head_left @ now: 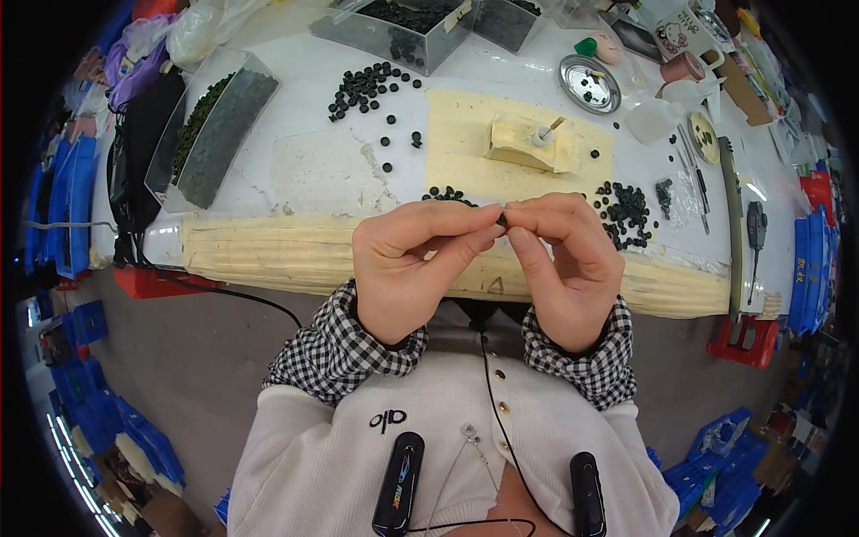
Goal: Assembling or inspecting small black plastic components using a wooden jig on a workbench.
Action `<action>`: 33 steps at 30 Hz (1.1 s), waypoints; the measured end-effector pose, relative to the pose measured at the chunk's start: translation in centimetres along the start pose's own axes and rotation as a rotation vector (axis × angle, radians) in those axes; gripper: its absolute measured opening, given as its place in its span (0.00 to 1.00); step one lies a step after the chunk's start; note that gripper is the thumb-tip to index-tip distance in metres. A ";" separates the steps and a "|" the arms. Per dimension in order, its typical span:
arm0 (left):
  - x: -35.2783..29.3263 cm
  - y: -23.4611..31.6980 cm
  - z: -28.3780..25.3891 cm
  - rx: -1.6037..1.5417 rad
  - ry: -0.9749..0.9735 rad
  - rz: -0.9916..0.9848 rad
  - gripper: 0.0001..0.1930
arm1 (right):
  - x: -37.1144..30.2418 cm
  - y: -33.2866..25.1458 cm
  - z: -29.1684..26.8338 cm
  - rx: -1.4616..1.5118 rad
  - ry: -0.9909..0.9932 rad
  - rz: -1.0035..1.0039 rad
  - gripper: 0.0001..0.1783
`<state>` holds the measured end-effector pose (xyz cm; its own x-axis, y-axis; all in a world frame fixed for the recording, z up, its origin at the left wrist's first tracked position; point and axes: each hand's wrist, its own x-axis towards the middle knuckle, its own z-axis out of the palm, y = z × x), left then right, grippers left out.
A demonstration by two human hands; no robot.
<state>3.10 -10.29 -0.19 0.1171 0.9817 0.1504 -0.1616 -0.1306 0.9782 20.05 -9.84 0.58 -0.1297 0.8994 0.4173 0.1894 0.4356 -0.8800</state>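
My left hand [403, 264] and my right hand [574, 268] meet over the near edge of the table, fingertips almost touching. Thumb and forefinger of each are pinched on one small dark part [502, 220], mostly hidden by the fingers; it resembles the loose black round pieces nearby. Just beyond my left fingers lies a small row of these black pieces [445, 194]. A larger pile of black pieces [625, 215] sits right of my right hand. Past both hands stands a yellow-taped block [523, 146] with a thin pin upright in a white holder, on a yellow-taped sheet [456, 112].
More black pieces [362, 89] are scattered at the back left. Clear bins [237, 134] of small dark parts stand left and at the back. To the right are a round metal dish [590, 84], tweezers [696, 174], a screwdriver [757, 228] and a white mug [682, 36].
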 end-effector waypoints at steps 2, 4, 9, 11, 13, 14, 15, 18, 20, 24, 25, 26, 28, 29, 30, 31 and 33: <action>0.2 0.3 0.1 -0.062 0.038 -0.079 0.10 | 0.0 -0.1 -0.1 -0.014 -0.027 -0.014 0.10; 0.4 0.5 -0.1 -0.113 0.045 -0.125 0.09 | 0.0 -0.2 0.1 -0.032 -0.019 -0.027 0.11; 0.5 0.6 -0.1 -0.105 0.052 -0.103 0.09 | 0.2 -0.6 0.1 -0.059 -0.024 -0.043 0.12; 0.6 0.7 0.0 -0.110 0.062 -0.086 0.09 | 0.2 -0.5 0.1 -0.060 -0.023 -0.054 0.13; 0.6 0.3 -0.3 -0.042 0.046 -0.038 0.10 | 0.2 -0.7 0.1 -0.055 -0.034 -0.052 0.14; 0.7 0.2 -0.5 -0.008 0.039 -0.015 0.10 | 0.2 -0.7 0.1 -0.052 -0.041 -0.049 0.14; 0.7 0.2 -0.5 0.030 0.033 0.024 0.10 | 0.2 -0.7 0.1 -0.048 -0.047 -0.044 0.14; 0.7 0.2 -0.6 0.149 0.003 0.132 0.11 | 0.1 -0.6 0.0 -0.015 -0.067 -0.020 0.14; 0.7 0.5 -0.7 0.235 -0.031 0.191 0.11 | 0.0 -0.4 -0.2 0.031 -0.085 0.011 0.14; 1.0 0.0 -0.9 0.161 -0.016 0.154 0.10 | 0.0 -0.4 -0.2 0.027 -0.103 0.007 0.15; 1.0 -0.1 -0.8 0.113 -0.014 0.113 0.10 | 0.0 -0.5 -0.1 0.011 -0.102 -0.002 0.15; 0.9 0.0 -0.8 0.066 -0.012 0.071 0.10 | 0.0 -0.6 -0.1 -0.002 -0.101 -0.011 0.15; 0.9 0.0 -0.5 -0.011 0.015 0.002 0.09 | 0.0 -0.7 0.0 0.008 -0.090 -0.014 0.15; 0.8 0.1 -0.5 -0.050 0.030 -0.031 0.09 | 0.1 -0.8 0.0 0.014 -0.085 -0.016 0.16; 0.8 0.1 -0.4 -0.062 0.030 -0.040 0.09 | 0.1 -0.9 0.0 0.011 -0.085 -0.016 0.16; 0.8 0.2 -0.4 -0.074 0.031 -0.049 0.09 | 0.1 -1.0 0.0 0.008 -0.086 -0.016 0.16; 0.8 0.3 -0.4 -0.102 0.023 -0.059 0.09 | 0.1 -1.0 0.0 0.001 -0.086 -0.018 0.16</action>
<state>2.75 -9.54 0.20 0.1072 0.9903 0.0884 -0.2539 -0.0587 0.9655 19.88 -10.19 1.51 -0.2161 0.8850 0.4123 0.1850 0.4518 -0.8727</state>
